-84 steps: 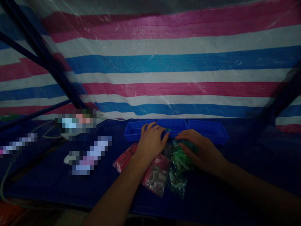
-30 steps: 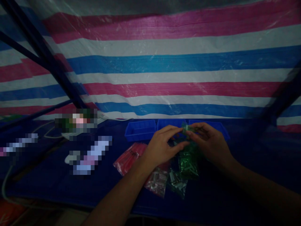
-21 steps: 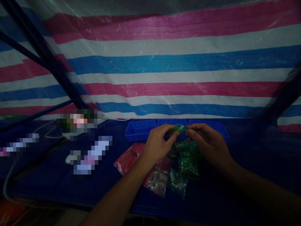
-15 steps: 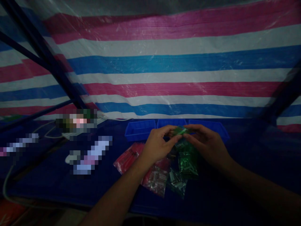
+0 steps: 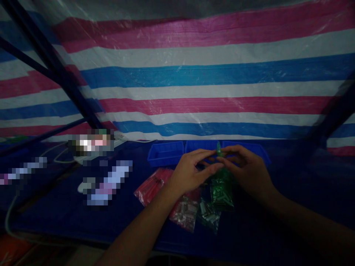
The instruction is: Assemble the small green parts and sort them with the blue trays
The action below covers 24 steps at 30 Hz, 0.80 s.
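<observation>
Both my hands meet above a dark blue table [image 5: 69, 214], pinching the top of a small green plastic bag [image 5: 220, 188] of little green parts. My left hand [image 5: 191, 171] grips the bag's mouth from the left with thumb and fingers closed. My right hand [image 5: 245, 170] pinches it from the right. The bag hangs down between them and its bottom rests on the table. Under my left wrist lie a pink bag [image 5: 184, 212] of small parts and a red bag [image 5: 151, 184]. Another greenish bag [image 5: 209, 216] lies in front.
Three blue trays [image 5: 165, 153] stand in a row just behind my hands. A striped pink, white and blue tarp [image 5: 194, 74] hangs behind. White cables [image 5: 59, 157] and blurred-out objects lie at the left. Dark poles [image 5: 50, 62] cross the upper left.
My hands lifted the green bag off the pile and brought its top up between them. The fingers have since worked at the bag's mouth, which now points upward.
</observation>
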Each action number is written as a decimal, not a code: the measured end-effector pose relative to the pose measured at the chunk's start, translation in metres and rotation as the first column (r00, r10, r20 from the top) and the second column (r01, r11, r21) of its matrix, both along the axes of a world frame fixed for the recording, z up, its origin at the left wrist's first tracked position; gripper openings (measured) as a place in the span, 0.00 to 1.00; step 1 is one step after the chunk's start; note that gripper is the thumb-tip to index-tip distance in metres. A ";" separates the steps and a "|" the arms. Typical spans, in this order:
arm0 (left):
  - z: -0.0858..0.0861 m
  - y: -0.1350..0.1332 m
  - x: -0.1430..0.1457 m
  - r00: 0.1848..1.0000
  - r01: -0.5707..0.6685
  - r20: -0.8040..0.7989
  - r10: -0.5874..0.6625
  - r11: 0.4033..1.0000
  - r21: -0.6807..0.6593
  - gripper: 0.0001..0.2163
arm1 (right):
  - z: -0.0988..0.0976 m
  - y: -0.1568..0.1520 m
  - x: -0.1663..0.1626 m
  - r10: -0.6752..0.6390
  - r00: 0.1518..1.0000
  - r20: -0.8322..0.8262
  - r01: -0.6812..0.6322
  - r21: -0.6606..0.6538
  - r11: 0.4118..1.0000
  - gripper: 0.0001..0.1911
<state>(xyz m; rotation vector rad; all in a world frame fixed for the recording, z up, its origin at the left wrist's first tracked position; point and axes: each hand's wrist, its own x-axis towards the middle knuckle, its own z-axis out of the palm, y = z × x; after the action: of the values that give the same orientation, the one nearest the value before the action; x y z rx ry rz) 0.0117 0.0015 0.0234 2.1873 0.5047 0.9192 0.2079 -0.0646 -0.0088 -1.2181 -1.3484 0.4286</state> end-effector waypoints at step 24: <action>-0.004 0.003 0.000 0.998 -0.069 0.009 0.069 0.997 -0.039 0.07 | -0.001 -0.001 -0.007 0.198 0.958 -0.207 -0.218 -0.080 0.973 0.15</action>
<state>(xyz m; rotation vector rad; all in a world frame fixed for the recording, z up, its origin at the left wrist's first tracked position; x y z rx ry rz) 0.0114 0.0044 0.0189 2.1411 0.5916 0.9495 0.2014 -0.0660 -0.0094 -1.0873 -1.2991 0.7573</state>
